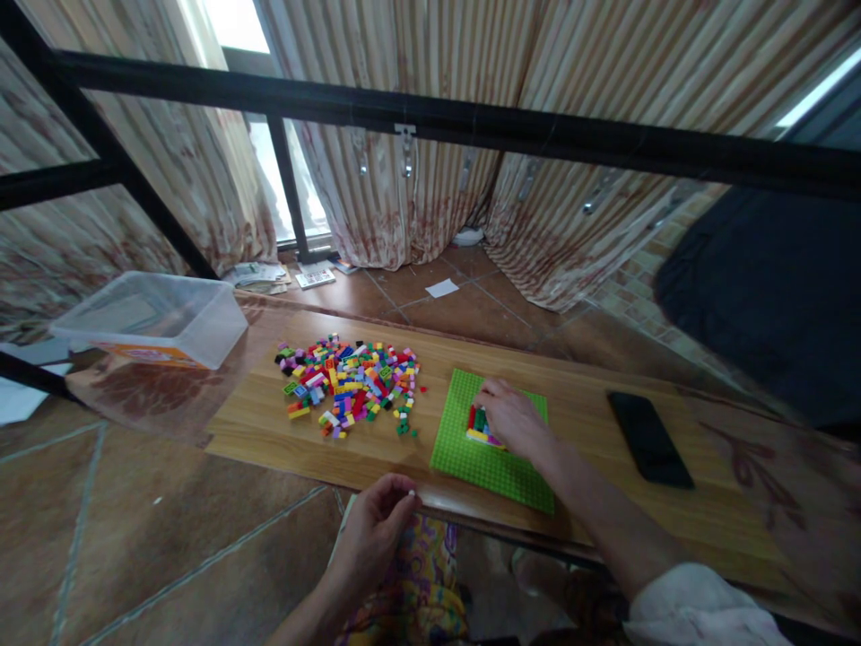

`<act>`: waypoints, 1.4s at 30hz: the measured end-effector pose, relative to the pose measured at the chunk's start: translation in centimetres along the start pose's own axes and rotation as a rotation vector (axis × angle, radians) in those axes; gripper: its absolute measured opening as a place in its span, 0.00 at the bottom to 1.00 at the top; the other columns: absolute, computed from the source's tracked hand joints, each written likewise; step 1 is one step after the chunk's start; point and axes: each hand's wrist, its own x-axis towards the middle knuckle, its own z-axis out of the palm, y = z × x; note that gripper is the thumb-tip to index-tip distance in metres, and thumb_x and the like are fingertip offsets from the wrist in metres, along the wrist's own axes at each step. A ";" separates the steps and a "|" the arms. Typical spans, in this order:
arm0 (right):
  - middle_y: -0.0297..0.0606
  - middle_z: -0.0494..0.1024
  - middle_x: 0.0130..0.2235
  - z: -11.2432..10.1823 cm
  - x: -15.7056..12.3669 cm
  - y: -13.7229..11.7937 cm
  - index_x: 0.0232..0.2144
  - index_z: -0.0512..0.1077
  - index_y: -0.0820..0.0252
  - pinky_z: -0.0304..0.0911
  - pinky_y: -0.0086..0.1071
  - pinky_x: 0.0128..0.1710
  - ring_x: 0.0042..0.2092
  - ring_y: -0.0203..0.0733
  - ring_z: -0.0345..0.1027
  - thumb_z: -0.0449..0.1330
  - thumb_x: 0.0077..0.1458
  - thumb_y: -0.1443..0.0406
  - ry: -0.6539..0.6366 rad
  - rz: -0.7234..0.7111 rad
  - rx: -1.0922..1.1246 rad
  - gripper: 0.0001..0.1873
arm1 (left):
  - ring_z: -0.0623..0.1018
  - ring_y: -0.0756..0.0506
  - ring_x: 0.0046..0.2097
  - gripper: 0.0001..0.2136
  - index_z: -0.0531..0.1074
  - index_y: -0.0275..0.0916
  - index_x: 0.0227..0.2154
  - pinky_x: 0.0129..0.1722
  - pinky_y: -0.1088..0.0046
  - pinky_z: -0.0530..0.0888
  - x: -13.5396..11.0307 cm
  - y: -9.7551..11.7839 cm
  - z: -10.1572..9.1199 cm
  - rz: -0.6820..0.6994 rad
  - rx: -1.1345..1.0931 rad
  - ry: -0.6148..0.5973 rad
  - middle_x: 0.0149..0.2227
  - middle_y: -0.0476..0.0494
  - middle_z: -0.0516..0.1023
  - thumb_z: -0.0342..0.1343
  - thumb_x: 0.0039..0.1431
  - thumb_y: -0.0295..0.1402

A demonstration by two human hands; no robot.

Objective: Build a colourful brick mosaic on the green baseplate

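Note:
On the green baseplate (464,453) stands a low build of toy bricks (482,437) in white, red, green, yellow and other colours. My right hand (517,422) reaches over it from the right, fingers bent down onto the bricks and covering part of them. Whether a brick is between those fingertips is hidden. My left hand (377,520) is at the table's near edge, thumb and fingers pinched together. A tiny pale spot shows at its fingertips, too small to name. Left of the baseplate, a loose pile of coloured toy bricks (356,381) is spread over the wooden table (256,431).
A black phone (649,440) lies on the table to the right. At the far left stands a clear plastic bin (202,327) with an orange label. A black metal rail (430,117) crosses in front of striped curtains (430,206). Papers (442,288) lie on the tiled floor.

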 end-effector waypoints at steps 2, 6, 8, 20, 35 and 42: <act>0.43 0.71 0.38 -0.1 0.0 0.1 0.34 0.75 0.60 0.57 0.33 0.42 0.43 0.44 0.63 0.52 0.55 0.74 -0.021 0.003 -0.011 0.12 | 0.70 0.51 0.29 0.11 0.72 0.37 0.31 0.29 0.79 0.66 0.0 0.0 0.0 0.001 -0.004 0.004 0.27 0.50 0.73 0.62 0.49 0.39; 0.42 0.72 0.37 0.1 0.0 0.4 0.31 0.75 0.60 0.57 0.32 0.42 0.41 0.42 0.64 0.52 0.53 0.76 0.004 0.050 0.060 0.13 | 0.71 0.51 0.30 0.11 0.72 0.37 0.32 0.30 0.78 0.66 0.0 -0.2 0.0 0.009 0.001 -0.013 0.28 0.49 0.74 0.61 0.49 0.38; 0.40 0.72 0.37 0.3 -0.2 0.7 0.29 0.74 0.60 0.57 0.31 0.41 0.39 0.40 0.65 0.51 0.53 0.77 0.035 0.089 0.100 0.14 | 0.71 0.50 0.30 0.11 0.72 0.37 0.32 0.30 0.78 0.66 0.2 -0.1 0.1 0.023 0.005 -0.016 0.28 0.49 0.74 0.61 0.50 0.39; 0.42 0.72 0.42 2.1 -3.3 1.0 0.33 0.77 0.59 0.63 0.36 0.46 0.43 0.43 0.67 0.48 0.56 0.72 0.282 0.213 0.213 0.17 | 0.74 0.49 0.33 0.03 0.67 0.39 0.32 0.35 0.74 0.70 9.7 2.9 6.2 0.419 0.332 -0.070 0.31 0.48 0.73 0.49 0.59 0.30; 0.42 0.70 0.49 3.6 -2.8 0.0 0.42 0.77 0.51 0.63 0.46 0.52 0.52 0.48 0.62 0.48 0.50 0.77 0.377 0.156 0.294 0.25 | 0.73 0.49 0.33 0.04 0.66 0.40 0.32 0.34 0.74 0.68 11.7 2.4 8.6 0.430 0.488 -0.049 0.30 0.50 0.71 0.47 0.60 0.26; 0.45 0.72 0.48 2.9 -1.9 -0.2 0.38 0.78 0.58 0.60 0.42 0.53 0.51 0.47 0.63 0.50 0.53 0.74 0.325 0.209 0.284 0.19 | 0.74 0.50 0.33 0.04 0.66 0.40 0.32 0.33 0.76 0.70 12.6 1.6 8.5 0.402 0.417 -0.036 0.30 0.50 0.72 0.48 0.60 0.29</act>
